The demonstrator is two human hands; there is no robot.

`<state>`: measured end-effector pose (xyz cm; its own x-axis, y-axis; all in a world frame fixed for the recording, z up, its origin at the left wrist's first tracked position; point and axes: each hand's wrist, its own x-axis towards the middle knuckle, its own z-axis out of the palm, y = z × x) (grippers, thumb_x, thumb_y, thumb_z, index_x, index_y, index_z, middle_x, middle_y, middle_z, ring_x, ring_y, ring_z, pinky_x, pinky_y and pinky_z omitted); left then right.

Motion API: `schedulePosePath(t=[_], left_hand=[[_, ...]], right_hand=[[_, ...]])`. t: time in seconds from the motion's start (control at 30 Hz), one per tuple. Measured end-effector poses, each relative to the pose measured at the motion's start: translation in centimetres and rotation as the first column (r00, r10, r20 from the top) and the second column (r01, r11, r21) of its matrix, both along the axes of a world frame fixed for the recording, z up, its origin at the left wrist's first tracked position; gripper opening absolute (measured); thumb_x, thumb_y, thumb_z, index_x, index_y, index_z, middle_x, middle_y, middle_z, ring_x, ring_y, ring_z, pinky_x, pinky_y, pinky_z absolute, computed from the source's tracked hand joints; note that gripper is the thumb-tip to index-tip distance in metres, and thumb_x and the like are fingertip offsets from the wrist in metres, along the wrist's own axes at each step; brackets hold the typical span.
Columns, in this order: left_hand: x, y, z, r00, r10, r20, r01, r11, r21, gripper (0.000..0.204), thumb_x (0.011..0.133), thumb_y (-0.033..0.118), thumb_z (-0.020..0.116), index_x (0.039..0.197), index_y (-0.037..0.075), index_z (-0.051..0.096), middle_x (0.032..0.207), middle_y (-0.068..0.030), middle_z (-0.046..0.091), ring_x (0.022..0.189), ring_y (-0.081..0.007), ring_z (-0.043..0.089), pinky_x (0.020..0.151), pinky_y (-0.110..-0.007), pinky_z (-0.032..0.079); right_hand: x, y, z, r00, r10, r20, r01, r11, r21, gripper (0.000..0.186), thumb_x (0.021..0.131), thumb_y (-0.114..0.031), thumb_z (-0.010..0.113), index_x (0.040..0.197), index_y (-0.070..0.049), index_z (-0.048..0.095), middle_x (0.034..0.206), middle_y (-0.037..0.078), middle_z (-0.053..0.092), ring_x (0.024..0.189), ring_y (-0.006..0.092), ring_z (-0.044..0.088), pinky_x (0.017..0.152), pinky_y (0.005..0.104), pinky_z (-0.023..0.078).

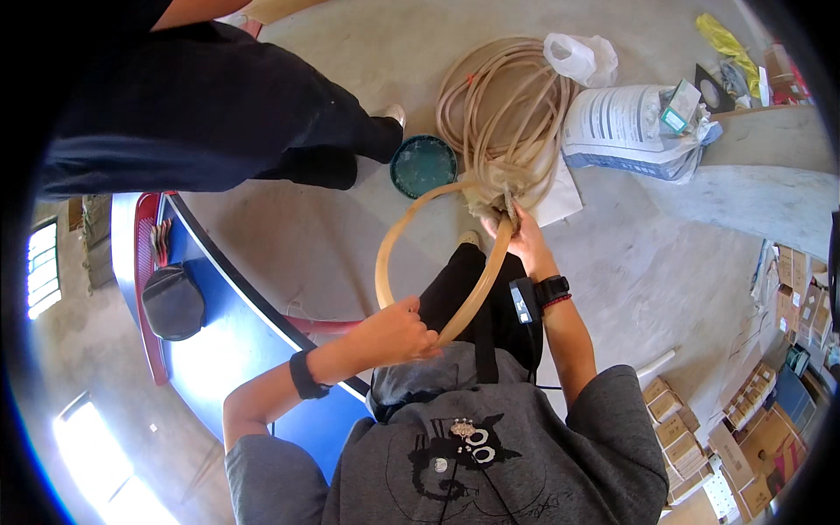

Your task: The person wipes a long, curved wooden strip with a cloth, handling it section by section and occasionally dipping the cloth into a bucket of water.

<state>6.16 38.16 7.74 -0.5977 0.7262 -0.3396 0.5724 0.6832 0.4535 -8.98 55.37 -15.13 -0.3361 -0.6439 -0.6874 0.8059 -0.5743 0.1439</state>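
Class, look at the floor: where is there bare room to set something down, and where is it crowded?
Bare floor lies right of the right hand, below the white sack. Another patch lies between the blue table and the green tub. It is crowded around the coiled hose, hemmed by tub, sack and plastic bag.

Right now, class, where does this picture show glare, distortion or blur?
Head view: white glare on the blue table and a washed-out opening, lower left; head view: the table's edge bows, corners go black; head view: little blur on the hose.
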Motion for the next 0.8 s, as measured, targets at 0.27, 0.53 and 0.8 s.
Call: schedulePosePath(t=[0.27,0.53,0.8], left_hand=[[1.8,-2.4,2.6,0.976,0.216,-0.010,-0.216,0.973,-0.076,0.030,0.078,0.031,0.059,0.059,0.010,0.048,0.046,-0.0037,0.047,0.049,-0.0191,0.049,0.062,-0.030,0.038],[6.0,-5.9,7.5,0.757,0.628,0.182,-0.646,0.761,0.060,0.019,0.075,0.026,0.063,0.076,0.008,0.066,0.055,-0.0044,0.053,0.052,-0.0199,0.046,0.051,-0.029,0.037],[8.6,-13.3,-2.2,0.584,0.741,0.333,-0.647,0.672,-0.360,0.028,0.073,0.035,0.064,0.079,0.009,0.058,0.078,-0.0076,0.058,0.080,-0.0243,0.053,0.089,-0.042,0.031]], right_hand=[[-2.5,0.1,-0.2,0.989,-0.099,0.113,0.112,0.987,-0.113,0.025,0.087,-0.022,0.048,0.094,0.002,0.048,0.078,0.011,0.052,0.069,0.0208,0.053,0.061,0.0297,0.046],[-10.3,3.2,-4.6,0.954,-0.275,0.122,0.266,0.960,0.084,0.017,0.081,-0.021,0.055,0.083,-0.005,0.054,0.071,0.008,0.052,0.063,0.0230,0.051,0.054,0.0317,0.045],[-6.3,4.2,6.7,0.946,-0.207,-0.250,0.208,0.978,-0.022,0.026,0.085,-0.027,0.052,0.091,-0.002,0.051,0.070,0.008,0.049,0.064,0.0183,0.049,0.057,0.0282,0.043]])
